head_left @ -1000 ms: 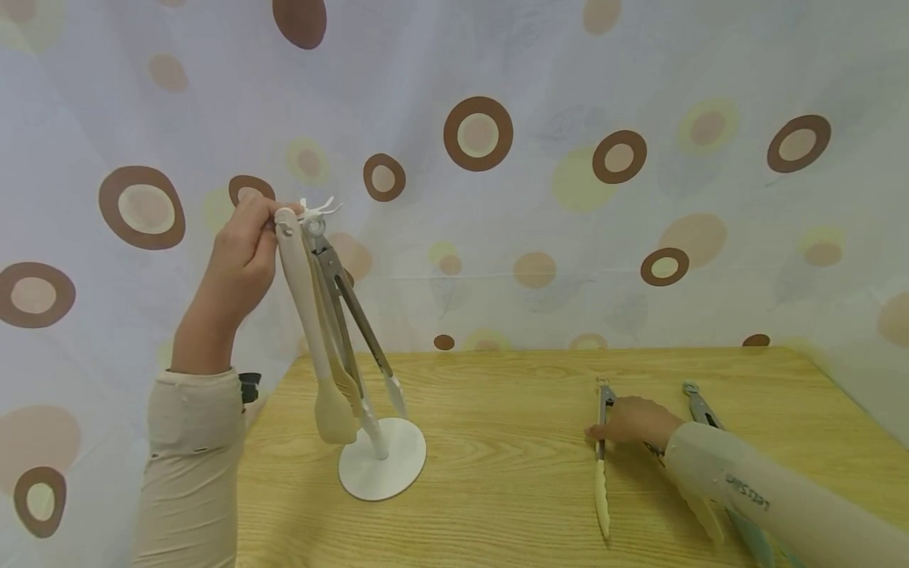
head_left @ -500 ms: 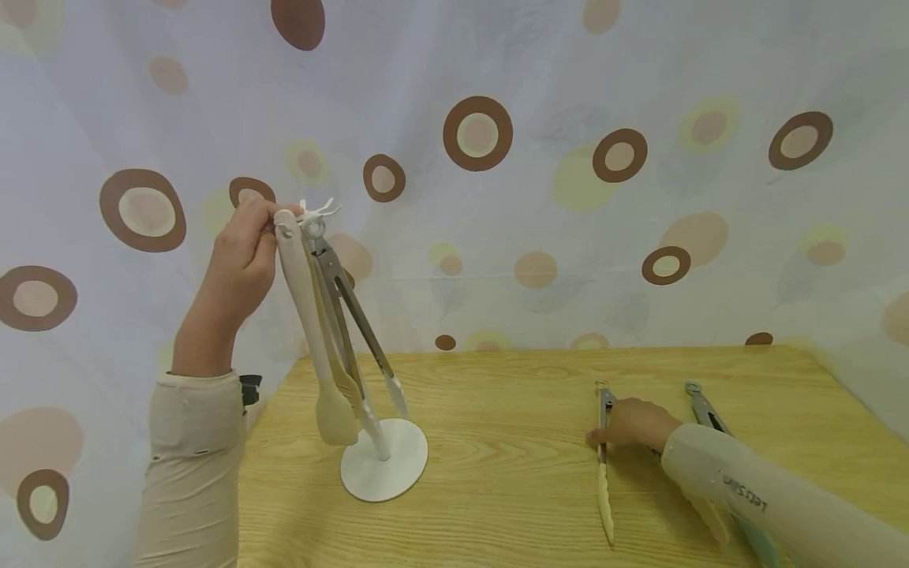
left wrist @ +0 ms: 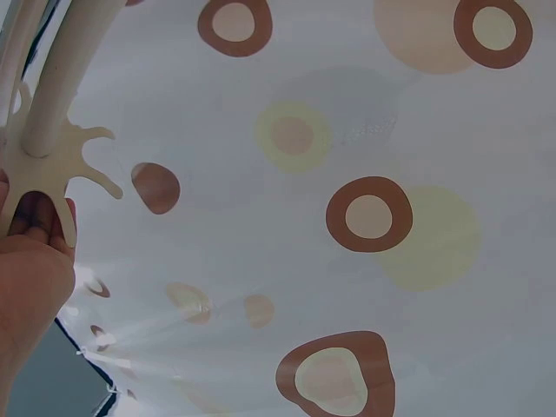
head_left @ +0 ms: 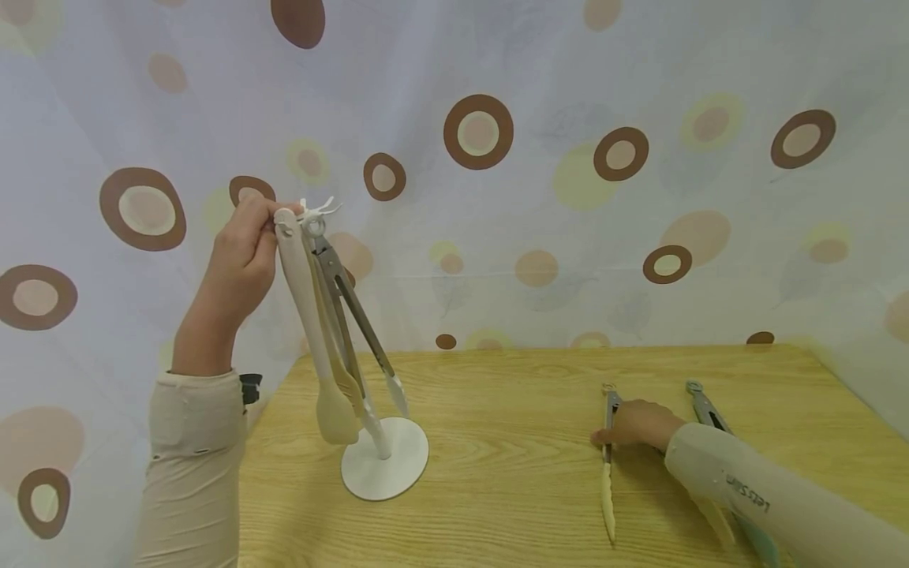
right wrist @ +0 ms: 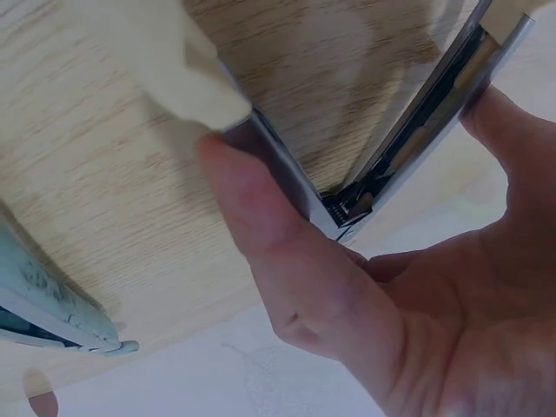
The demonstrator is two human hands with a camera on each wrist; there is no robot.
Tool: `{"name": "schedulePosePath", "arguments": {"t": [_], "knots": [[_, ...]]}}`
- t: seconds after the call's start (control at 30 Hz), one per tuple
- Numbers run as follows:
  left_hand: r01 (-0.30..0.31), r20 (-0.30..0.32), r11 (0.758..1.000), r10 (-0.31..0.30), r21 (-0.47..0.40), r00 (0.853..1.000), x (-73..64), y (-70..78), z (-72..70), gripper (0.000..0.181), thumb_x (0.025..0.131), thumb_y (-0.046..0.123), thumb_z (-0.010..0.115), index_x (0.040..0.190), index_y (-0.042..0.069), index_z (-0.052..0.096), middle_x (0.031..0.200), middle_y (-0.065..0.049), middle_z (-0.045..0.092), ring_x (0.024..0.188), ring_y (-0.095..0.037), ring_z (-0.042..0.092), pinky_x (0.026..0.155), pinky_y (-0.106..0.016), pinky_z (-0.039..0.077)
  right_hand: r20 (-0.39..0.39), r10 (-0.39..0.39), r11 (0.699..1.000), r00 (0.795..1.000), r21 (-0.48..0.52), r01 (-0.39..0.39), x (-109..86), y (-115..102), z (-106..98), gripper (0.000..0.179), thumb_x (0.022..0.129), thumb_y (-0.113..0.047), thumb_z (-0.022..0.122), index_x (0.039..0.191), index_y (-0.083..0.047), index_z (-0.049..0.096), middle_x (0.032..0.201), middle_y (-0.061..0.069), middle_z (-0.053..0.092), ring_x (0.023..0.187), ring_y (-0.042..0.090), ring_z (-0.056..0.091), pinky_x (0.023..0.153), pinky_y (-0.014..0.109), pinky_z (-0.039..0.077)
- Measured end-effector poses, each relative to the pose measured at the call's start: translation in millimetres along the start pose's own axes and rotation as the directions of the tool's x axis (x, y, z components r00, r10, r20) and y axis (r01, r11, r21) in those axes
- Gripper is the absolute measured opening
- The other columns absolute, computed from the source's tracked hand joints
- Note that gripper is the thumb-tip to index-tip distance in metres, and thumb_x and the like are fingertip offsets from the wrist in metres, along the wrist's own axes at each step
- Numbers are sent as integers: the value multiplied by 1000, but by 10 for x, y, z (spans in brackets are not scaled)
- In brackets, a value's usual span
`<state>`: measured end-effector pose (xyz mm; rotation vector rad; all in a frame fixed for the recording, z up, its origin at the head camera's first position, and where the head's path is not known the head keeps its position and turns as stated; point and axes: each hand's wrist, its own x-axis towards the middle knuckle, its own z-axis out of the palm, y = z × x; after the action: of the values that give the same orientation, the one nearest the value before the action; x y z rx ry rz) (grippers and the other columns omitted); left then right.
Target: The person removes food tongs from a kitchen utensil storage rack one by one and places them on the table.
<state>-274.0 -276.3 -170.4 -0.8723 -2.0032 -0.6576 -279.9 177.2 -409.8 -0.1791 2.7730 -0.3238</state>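
Stand [head_left: 385,467] at left, tongs [head_left: 608,505] at right, one table [head_left: 511,442] beneath both
Utensils [head_left: 301,296] hang from the stand's top, beside the left hand [head_left: 245,244]. The tongs sit in the right hand [head_left: 637,423]; a second pair [head_left: 705,409] lies farther right, partly beneath the sleeve [head_left: 746,481]. A curtain [head_left: 540,63] hangs behind the table.

- White round-based stand [head_left: 383,475], on the table [head_left: 504,426] (curved hooks [left wrist: 97,178] on top)
- Steel tongs [head_left: 607,483] with cream tips [head_left: 608,513], spread in a V, well right of the stand
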Motion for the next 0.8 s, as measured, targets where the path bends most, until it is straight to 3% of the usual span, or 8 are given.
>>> {"name": "schedulePosePath", "arguments": {"t": [0.27, 0.57, 0.67, 0.8], "knots": [[-4, -2, 1000, 4, -4, 1000, -1, -4, -14, 20, 97, -6, 34, 99, -12, 53, 95, -22, 52, 85, -7, 37, 74, -21, 30, 19, 1, 1000, 1000, -11, -1, 12, 3, -13, 45, 92, -46, 57, 63, -12, 56, 63, 1, 38, 58, 14, 31, 58, 30, 31], [23, 1, 1000, -23, -4, 1000, -11, -3, -10, 20, 97, -6, 35, 101, -12, 54, 95, -22, 51, 88, -6, 37, 75, -20, 31, 43, 6, 999, 999, -43, -4, -7, -3, -67, 44, 93, -47, 56, 83, -5, 66, 83, 7, 60, 71, 20, 48, 67, 37, 41], [27, 2, 1000, -27, -5, 1000, -14, 3, -11, 20, 98, -6, 35, 102, -12, 54, 95, -21, 51, 87, -6, 37, 74, -21, 31, 43, 1, 999, 999, -45, 1, -27, 7, -67, 44, 93, -47, 56, 79, -6, 65, 77, 5, 56, 67, 18, 46, 65, 35, 40], [26, 1, 1000, -26, -8, 1000, -12, 8, -11, 21, 98, -5, 34, 102, -12, 54, 94, -21, 50, 86, -7, 36, 74, -21, 30, 38, -3, 1000, 999, -28, 4, -63, 26, -50, 43, 93, -45, 57, 68, -10, 60, 65, 1, 40, 61, 15, 36, 60, 31, 34]]}}
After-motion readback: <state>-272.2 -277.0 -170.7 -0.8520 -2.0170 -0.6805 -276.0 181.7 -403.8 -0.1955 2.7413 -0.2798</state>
